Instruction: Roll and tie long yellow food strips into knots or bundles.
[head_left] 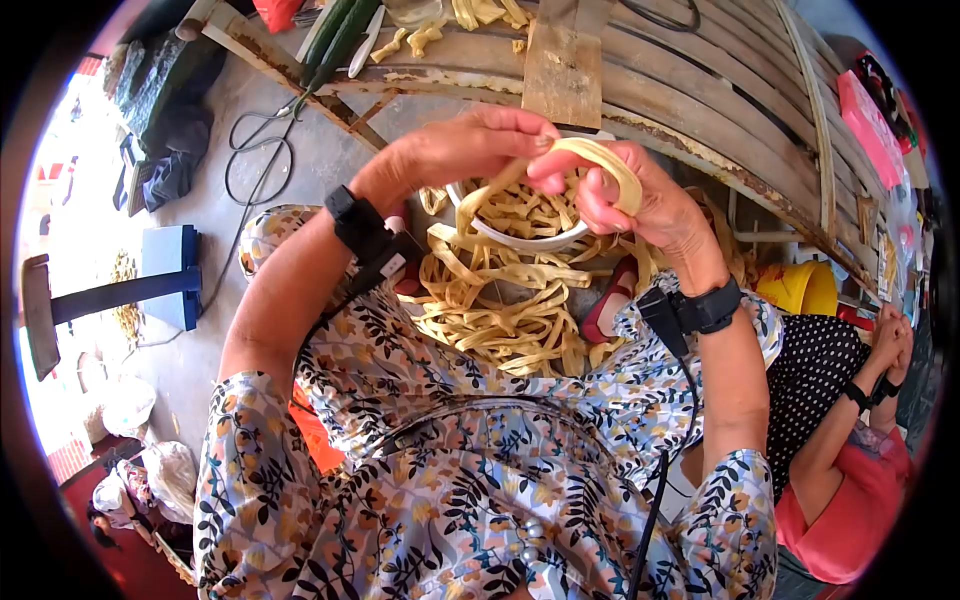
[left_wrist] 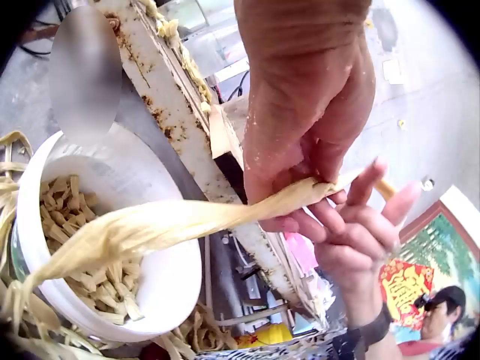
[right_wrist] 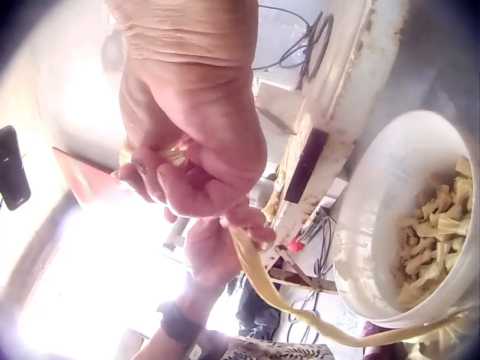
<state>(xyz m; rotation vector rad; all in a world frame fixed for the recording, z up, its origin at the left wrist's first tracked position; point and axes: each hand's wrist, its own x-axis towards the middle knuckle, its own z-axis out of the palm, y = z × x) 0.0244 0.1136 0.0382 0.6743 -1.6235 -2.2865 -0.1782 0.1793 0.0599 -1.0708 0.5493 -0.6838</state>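
A pale yellow, flat strip (head_left: pixel 600 158) runs between the two hands above a white bucket (head_left: pixel 535 243). The left hand (head_left: pixel 470 145) pinches the strip with its fingertips; in the left wrist view its length (left_wrist: pixel 150 225) hangs away, twisted, past the bucket (left_wrist: pixel 184 277). The right hand (head_left: pixel 650 200) has its fingers curled round the looped part of the strip, close beside the left fingertips. Short knotted pieces (right_wrist: pixel 435 240) lie inside the bucket. A heap of long loose strips (head_left: pixel 500 310) lies on the floor between the feet.
A slatted bench (head_left: pixel 690 100) with a rusty edge stands just beyond the bucket, with a wooden board (head_left: pixel 562 75) and some knotted pieces (head_left: pixel 425 38) on it. A yellow bucket (head_left: pixel 800 288) and another person (head_left: pixel 850 490) are at the right. A cable (head_left: pixel 262 150) lies at the left.
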